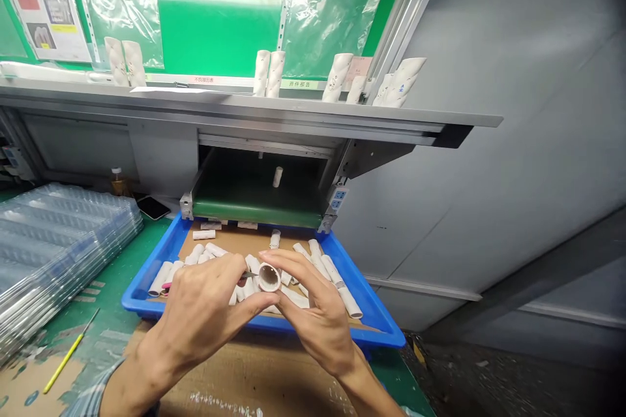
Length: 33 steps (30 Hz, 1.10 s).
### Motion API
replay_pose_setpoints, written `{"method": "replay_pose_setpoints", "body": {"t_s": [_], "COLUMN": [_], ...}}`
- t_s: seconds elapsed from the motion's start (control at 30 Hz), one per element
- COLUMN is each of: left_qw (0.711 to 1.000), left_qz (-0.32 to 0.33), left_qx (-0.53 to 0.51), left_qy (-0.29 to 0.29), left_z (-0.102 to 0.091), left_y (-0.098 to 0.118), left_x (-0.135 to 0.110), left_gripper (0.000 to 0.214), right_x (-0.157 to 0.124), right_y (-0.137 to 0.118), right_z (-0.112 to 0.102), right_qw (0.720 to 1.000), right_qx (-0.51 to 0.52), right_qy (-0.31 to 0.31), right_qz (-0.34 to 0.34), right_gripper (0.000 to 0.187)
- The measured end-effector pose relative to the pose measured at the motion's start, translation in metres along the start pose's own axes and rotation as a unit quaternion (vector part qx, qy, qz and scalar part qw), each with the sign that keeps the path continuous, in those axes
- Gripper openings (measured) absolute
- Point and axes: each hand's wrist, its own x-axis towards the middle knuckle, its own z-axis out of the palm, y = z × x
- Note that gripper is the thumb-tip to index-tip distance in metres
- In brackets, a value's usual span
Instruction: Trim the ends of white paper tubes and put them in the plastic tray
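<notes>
Both hands meet over the front of a blue tray (377, 319). My right hand (317, 312) pinches a short white tube (268, 277), its open end facing me. My left hand (205, 312) is closed round a thin metal tool (250, 275) whose tip touches the tube's rim; the thumb reaches under the tube. Several more white tubes (337, 283) lie loose on brown cardboard inside the tray.
A green conveyor belt (254, 205) carrying one upright white tube (277, 177) ends above the tray. White tubes stand on the grey shelf (293, 110). A stack of clear plastic trays (53, 247) sits at the left, with a phone (153, 207) and a yellow stick (68, 353).
</notes>
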Motion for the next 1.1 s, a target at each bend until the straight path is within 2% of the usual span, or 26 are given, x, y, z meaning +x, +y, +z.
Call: {"method": "replay_pose_setpoints", "body": {"t_s": [0.5,0.67,0.77,0.83,0.87,0.9,0.97,1.03,1.1], "left_qw": [0.999,0.999,0.997,0.995,0.994,0.993,0.990,0.985,0.980], "left_qz": [0.016,0.015,0.006,-0.017,-0.030,-0.038,-0.038,-0.020,-0.002], "left_qx": [0.045,-0.004,-0.058,-0.088,-0.098,-0.108,-0.134,-0.168,-0.196], "left_qy": [-0.006,-0.032,-0.041,-0.037,-0.032,-0.029,-0.029,-0.030,-0.020], "left_z": [-0.004,-0.006,-0.005,-0.003,-0.002,0.000,0.006,0.012,0.016], "left_y": [0.005,0.006,0.003,-0.001,-0.003,-0.005,-0.008,-0.008,-0.007], "left_x": [0.000,-0.001,-0.002,-0.002,-0.001,-0.001,-0.001,0.000,0.000], "left_gripper": [0.046,0.045,0.045,0.041,0.037,0.034,0.045,0.052,0.040], "right_x": [0.003,0.000,-0.001,0.001,0.003,0.005,0.009,0.011,0.010], "right_y": [-0.006,-0.004,0.000,0.002,0.002,0.002,0.001,0.000,0.001], "right_z": [-0.004,-0.003,0.002,0.005,0.006,0.007,0.008,0.009,0.013], "right_qw": [1.000,1.000,0.998,0.979,0.958,0.931,0.872,0.829,0.805], "right_qx": [-0.018,-0.010,0.040,0.141,0.206,0.271,0.374,0.431,0.461], "right_qy": [-0.005,-0.008,0.023,0.072,0.098,0.121,0.150,0.148,0.114], "right_qz": [-0.015,-0.010,0.044,0.127,0.171,0.212,0.278,0.325,0.355], "right_gripper": [0.045,0.046,0.041,0.035,0.035,0.038,0.047,0.050,0.048]}}
